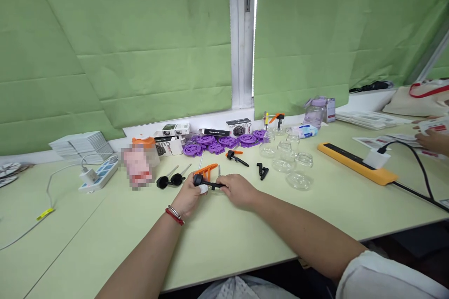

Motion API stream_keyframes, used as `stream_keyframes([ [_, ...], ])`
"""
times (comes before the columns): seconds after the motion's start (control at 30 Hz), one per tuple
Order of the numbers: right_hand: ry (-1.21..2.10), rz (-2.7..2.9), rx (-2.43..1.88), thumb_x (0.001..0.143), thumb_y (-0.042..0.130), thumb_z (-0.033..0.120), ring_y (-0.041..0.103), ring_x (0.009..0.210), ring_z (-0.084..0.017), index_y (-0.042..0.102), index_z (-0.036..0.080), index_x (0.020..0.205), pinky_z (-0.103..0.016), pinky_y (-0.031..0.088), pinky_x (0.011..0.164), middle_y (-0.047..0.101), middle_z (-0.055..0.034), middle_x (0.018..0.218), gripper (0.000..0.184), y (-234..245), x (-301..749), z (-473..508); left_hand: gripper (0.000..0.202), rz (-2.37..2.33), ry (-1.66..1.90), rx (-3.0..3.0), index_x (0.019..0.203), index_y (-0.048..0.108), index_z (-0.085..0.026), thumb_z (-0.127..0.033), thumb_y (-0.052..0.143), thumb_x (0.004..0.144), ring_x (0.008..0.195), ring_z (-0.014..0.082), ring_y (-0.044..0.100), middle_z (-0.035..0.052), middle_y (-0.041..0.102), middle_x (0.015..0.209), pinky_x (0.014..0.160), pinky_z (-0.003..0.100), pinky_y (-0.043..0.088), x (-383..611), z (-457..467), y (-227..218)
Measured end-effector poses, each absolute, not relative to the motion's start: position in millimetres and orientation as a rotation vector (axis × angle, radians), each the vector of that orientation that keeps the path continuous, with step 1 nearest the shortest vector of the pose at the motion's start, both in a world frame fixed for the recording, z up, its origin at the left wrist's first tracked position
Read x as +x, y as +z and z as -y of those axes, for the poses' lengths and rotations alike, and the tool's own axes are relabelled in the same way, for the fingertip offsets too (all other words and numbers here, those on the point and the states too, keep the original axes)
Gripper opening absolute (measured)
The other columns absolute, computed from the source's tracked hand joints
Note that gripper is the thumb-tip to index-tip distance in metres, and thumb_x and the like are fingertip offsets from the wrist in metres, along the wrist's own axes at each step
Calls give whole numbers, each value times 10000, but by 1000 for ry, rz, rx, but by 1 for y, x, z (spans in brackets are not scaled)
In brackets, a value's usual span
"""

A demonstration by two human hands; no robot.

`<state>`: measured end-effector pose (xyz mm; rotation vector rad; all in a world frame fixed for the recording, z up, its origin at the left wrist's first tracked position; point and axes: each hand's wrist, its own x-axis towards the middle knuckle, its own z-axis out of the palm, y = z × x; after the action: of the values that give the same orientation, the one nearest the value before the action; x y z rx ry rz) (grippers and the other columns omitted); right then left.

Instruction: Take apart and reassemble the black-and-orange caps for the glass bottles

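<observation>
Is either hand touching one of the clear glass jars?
No, the left hand and right hand both hold a small black part, while the clear glass jars stand apart.

Setting: small assembly workroom, office type. Long pale-green table (228, 238) set against a window with green blinds (140, 56) drawn. Along the far edge, batches of like parts: purple wheels (227, 141), glass jars (299, 173), product boxes (171, 130), card stack (82, 144). Orange power strip (351, 161) toward the right edge.

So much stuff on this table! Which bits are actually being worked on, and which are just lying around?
In hand: black part, held by left hand and right hand; orange piece just behind it.
Lying about: purple discs, glass jars, yellow power strip, white power strip, stack of cards.
</observation>
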<state>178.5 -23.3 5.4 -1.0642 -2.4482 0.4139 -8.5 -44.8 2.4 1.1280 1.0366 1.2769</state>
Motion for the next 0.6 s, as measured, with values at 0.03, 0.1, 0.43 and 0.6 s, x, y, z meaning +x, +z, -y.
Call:
stream_keyframes([
  [0.03,423,2448,-1070,835,511,134,563,802,-169,633,179,1037,-241,348,693,653,-67,881,241,6,178,24,372,-1034,1278,1123,889,515,-194,-105,648,553,667,114,493,4,567,871,587,248,359,-8,45,3],
  [0.1,437,2448,-1085,838,510,135,569,799,-172,622,188,1098,-243,354,693,656,-71,891,288,7,177,26,380,-1036,1270,1119,893,510,-196,-105,648,551,674,115,495,4,565,876,590,248,360,-8,45,3],
  [0.43,618,2372,-898,829,455,94,581,797,-158,546,230,1297,-266,416,756,685,-74,1008,497,-2,172,31,618,-1140,1344,1267,1168,375,-225,-134,655,625,926,151,537,47,516,1086,842,308,421,-12,41,-2],
  [0.6,1076,2059,-885,830,460,111,465,568,-82,508,204,1326,-237,406,619,652,-24,827,506,0,165,31,541,-1059,1502,1504,1179,350,-246,-212,654,733,1243,198,415,103,336,1387,1001,350,367,-7,42,0],
])
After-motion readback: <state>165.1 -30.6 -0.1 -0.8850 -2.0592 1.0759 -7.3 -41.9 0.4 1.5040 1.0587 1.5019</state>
